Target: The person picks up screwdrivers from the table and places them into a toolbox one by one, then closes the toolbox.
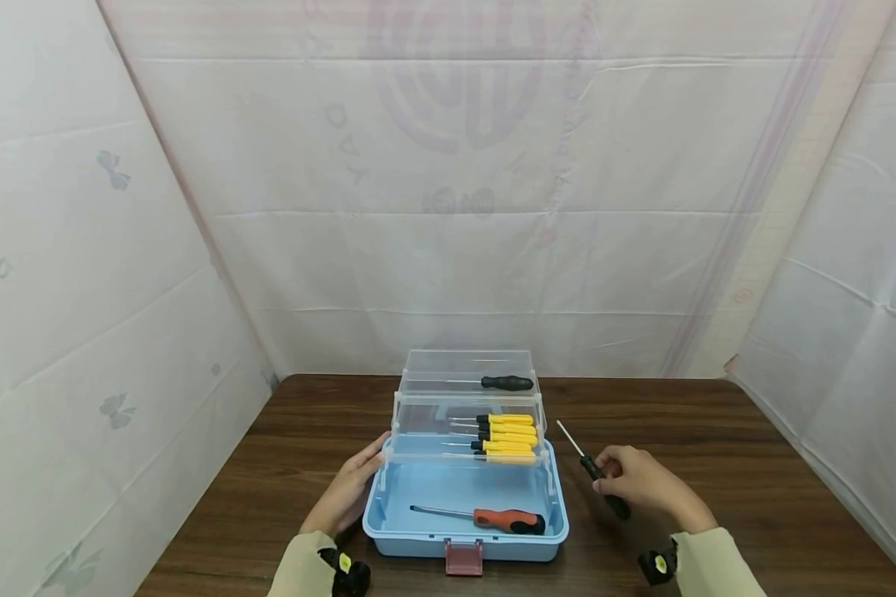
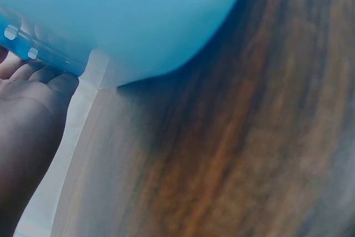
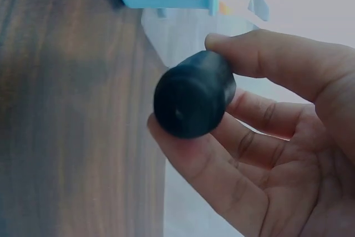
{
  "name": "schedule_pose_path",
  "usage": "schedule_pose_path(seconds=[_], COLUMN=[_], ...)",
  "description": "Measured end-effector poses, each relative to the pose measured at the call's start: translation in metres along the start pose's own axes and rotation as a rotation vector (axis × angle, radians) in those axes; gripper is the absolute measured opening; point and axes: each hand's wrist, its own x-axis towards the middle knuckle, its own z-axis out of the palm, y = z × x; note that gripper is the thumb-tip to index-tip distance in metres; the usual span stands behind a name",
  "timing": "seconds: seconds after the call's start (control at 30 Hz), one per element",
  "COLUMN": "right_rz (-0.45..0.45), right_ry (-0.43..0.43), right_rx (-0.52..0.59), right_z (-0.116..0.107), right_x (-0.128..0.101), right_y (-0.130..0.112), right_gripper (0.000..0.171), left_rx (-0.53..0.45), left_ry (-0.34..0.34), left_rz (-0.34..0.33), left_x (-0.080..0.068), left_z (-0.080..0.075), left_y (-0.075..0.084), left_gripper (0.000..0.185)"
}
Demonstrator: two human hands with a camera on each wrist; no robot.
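Observation:
My right hand (image 1: 635, 477) pinches a screwdriver with a black handle (image 1: 593, 469) between thumb and fingers, its shaft pointing away and to the left. The right wrist view shows the butt of that handle (image 3: 188, 101) end-on. My left hand (image 1: 351, 485) rests with extended fingers against the left side of the light blue toolbox (image 1: 463, 547). An orange-and-black screwdriver (image 1: 504, 520) lies in the bottom of this box. Several yellow-handled screwdrivers (image 1: 508, 435) lie in the clear tray above, and another black-handled screwdriver (image 1: 508, 383) lies in the upper tray.
The toolbox stands open on a dark wooden table (image 1: 269, 506), its clear trays (image 1: 426, 402) raised at the back. A reddish latch (image 1: 464, 558) hangs at its front. Pale sheeting (image 1: 493, 274) encloses the table behind and on both sides.

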Motion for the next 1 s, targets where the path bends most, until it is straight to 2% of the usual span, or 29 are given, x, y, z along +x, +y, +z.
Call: schedule_pose_path(seconds=[0.33, 0.6, 1.0], right_rz=[-0.031, -0.034, -0.093], right_ry=[-0.006, 0.017, 0.049], right_rx=[-0.025, -0.043, -0.107], right_z=[-0.012, -0.021, -0.031], right_x=[0.003, 0.005, 0.014], right_y=[-0.009, -0.019, -0.034], right_gripper=[0.036, 0.034, 0.032], left_rx=[0.028, 0.012, 0.002], left_ry=[-0.023, -0.004, -0.004], left_rz=[0.003, -0.007, -0.003], left_x=[-0.001, 0.000, 0.000], left_z=[0.000, 0.000, 0.000], left_y=[0.001, 0.001, 0.000], left_gripper=[0.064, 0.066, 0.065])
